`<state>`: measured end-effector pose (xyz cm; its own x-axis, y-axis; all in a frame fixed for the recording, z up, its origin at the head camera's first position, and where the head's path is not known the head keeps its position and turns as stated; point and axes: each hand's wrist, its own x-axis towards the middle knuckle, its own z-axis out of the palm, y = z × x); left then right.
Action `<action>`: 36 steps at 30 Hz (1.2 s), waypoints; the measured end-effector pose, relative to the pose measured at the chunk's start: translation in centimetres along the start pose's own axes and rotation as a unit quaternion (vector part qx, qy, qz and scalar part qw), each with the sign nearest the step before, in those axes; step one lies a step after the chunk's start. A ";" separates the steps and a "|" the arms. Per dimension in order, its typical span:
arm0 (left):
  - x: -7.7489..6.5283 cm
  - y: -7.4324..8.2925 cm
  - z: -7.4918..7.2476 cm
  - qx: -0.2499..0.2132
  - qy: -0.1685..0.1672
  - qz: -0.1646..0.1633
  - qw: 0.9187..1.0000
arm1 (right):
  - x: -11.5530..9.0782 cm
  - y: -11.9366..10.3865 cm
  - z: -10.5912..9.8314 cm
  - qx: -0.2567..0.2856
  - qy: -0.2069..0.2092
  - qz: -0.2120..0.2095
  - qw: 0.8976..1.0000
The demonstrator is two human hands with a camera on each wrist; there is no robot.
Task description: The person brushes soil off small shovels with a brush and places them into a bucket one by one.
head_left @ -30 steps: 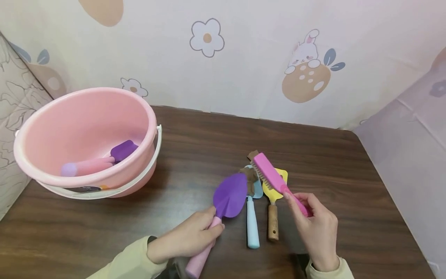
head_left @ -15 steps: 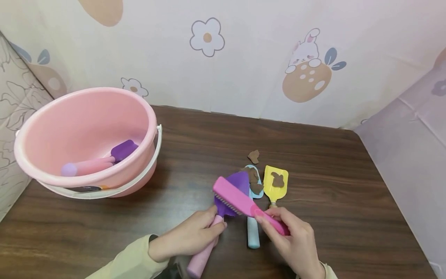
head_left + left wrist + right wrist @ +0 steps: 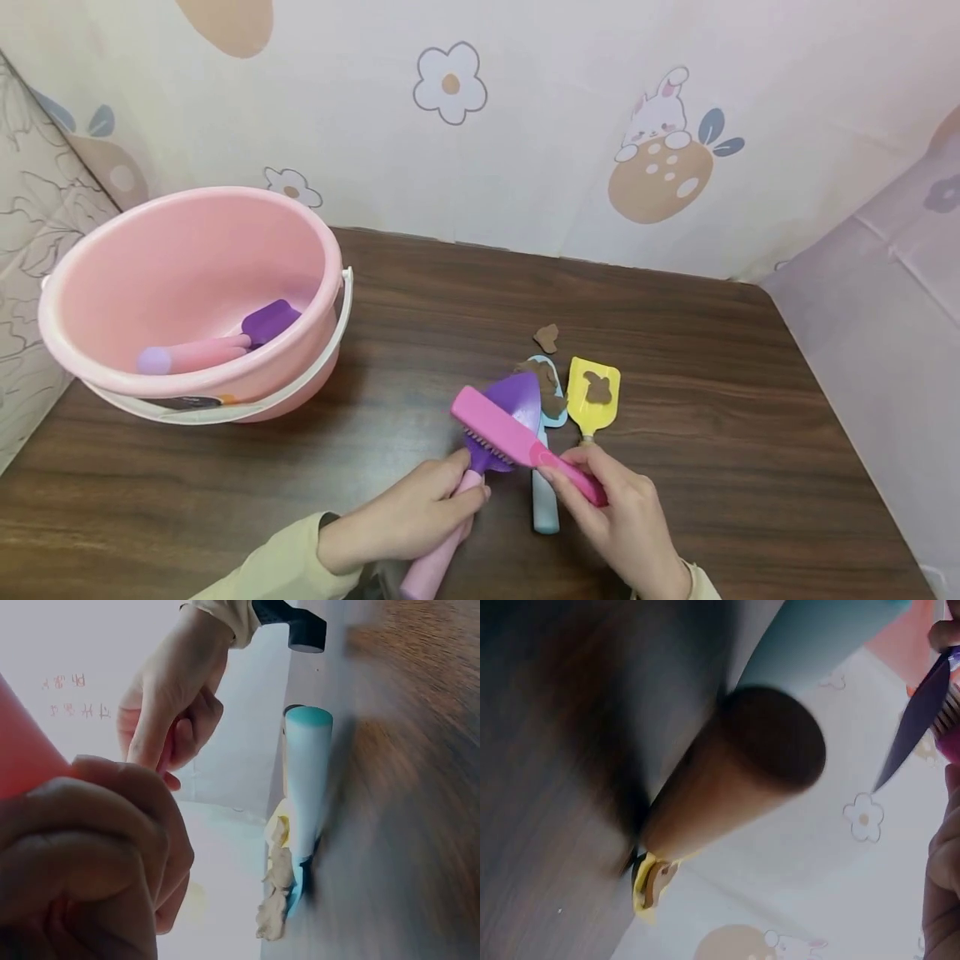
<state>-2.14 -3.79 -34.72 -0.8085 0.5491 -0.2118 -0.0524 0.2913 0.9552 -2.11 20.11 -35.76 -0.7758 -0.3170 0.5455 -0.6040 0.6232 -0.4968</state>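
My left hand (image 3: 420, 510) grips the pink handle of a garden trowel, whose purple blade (image 3: 527, 398) points away from me. In my right hand (image 3: 626, 518) is a pink brush (image 3: 495, 427), held by its handle between thumb and fingers. Its bristles lie against the trowel blade near the neck, and the brush head covers part of that blade. Beneath and to the right lies a light blue shovel (image 3: 545, 506) with brown clumps (image 3: 553, 405) on it. Right of it rests a yellow shovel (image 3: 577, 408) with a brown clump; my right hand hides its wooden handle.
A pink bucket (image 3: 195, 385) with a white handle stands at the left of the wooden table (image 3: 720, 400). Inside lies a purple-bladed tool (image 3: 270, 322) with a pink handle. One loose brown piece (image 3: 547, 337) lies beyond the shovels. A patterned cloth (image 3: 525, 150) hangs behind.
The brush has moved left and toward me, from above the blue and yellow shovels onto the trowel blade. Lately it slid slightly nearer the trowel's neck. My left hand stays almost still.
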 end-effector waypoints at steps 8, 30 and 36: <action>-0.7 0.4 -0.3 0.017 0.000 0.018 1.000 | 0.3 2.0 -1.8 -0.105 0.053 0.054 0.992; -0.1 0.5 -0.3 0.030 0.007 0.013 0.999 | -0.9 0.0 -1.9 -0.051 0.105 0.016 0.993; 0.1 0.8 0.0 0.051 -0.007 0.021 0.998 | -1.0 -1.4 -0.8 0.012 0.032 -0.038 0.999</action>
<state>-2.30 -3.49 -34.02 -0.8002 0.5736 -0.1754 0.0420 0.3453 0.9376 -0.35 20.14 -35.01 -0.7144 -0.3162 0.6242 -0.6658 0.5816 -0.4674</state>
